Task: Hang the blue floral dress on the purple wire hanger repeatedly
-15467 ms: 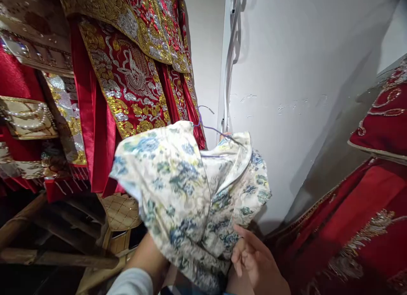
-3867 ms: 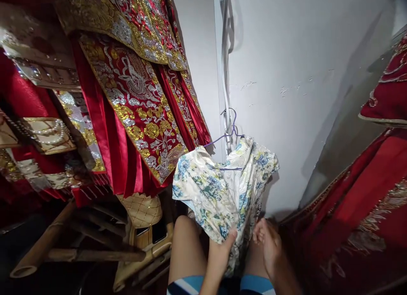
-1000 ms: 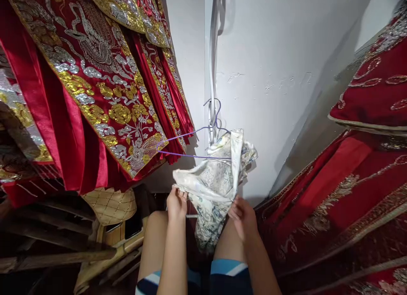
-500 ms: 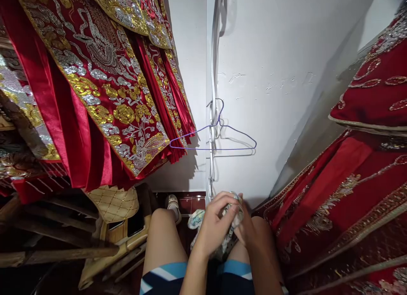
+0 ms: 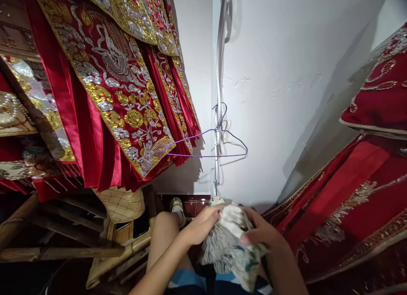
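Your partly curled left hand (image 5: 202, 223) and right hand (image 5: 264, 232) hold the crumpled white floral cloth garment (image 5: 227, 248), probably light, soft, best gripped by gathered folds.

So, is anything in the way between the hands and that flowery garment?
Nothing visible: the left hand and right hand are both on the garment. The hanger hangs beyond it, not in between.

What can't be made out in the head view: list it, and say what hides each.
All in the head view:
Floral garment: bunched and motion-blurred, so neckline and hem can't be told apart.
Left hand: some fingertips lost in folds and blur.
Right hand: some fingers behind the garment.
Red embroidered costume: top cut off by the upper edge.
Shoe: partly behind the knee.
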A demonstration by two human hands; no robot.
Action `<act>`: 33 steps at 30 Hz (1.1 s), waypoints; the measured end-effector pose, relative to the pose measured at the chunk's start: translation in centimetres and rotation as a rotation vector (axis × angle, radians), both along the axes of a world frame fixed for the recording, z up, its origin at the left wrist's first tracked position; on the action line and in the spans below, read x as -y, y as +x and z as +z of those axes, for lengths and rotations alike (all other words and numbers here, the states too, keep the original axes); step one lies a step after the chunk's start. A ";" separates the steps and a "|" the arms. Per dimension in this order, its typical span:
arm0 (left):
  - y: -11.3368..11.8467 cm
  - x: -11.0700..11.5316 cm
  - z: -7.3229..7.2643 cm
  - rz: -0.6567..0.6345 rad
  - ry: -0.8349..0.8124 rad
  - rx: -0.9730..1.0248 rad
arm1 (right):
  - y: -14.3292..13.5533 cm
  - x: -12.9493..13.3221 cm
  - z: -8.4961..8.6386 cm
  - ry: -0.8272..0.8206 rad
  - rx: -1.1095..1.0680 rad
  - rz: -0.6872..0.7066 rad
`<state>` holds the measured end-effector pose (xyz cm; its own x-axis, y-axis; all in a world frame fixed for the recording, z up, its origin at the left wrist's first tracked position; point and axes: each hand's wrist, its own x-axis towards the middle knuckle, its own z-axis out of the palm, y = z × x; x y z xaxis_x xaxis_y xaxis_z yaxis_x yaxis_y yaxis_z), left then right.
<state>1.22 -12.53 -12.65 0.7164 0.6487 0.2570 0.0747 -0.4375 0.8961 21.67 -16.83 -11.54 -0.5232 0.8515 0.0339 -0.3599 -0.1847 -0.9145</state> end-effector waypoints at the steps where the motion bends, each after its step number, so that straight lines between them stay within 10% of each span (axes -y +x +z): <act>1: -0.8 -0.2 -0.7 -0.040 0.036 -0.094 | 0.7 -0.2 0.6 0.015 0.045 0.045; 6: -6.5 -1.9 -1.2 0.103 0.380 -0.592 | 3.8 -2.4 4.6 0.202 0.382 -0.070; 13: -11.7 -4.2 5.1 0.467 0.541 -0.836 | 3.5 -12.0 5.7 0.617 0.537 -0.858; 18: -11.4 -5.0 8.8 0.567 0.509 -0.865 | 3.3 -17.8 3.4 0.563 0.641 -0.661; 26: -9.5 -6.3 8.1 0.862 0.397 -0.962 | 7.2 -13.3 2.7 0.627 0.836 -0.676; 33: -7.2 -8.5 11.5 0.971 0.466 -0.822 | 7.2 -9.4 3.9 0.714 0.931 -0.741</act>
<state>-5.99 -4.05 -1.13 0.0745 0.9469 0.3129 0.9621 -0.1508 0.2274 28.83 -7.38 -7.61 -0.0315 0.8840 0.4665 0.6209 0.3831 -0.6839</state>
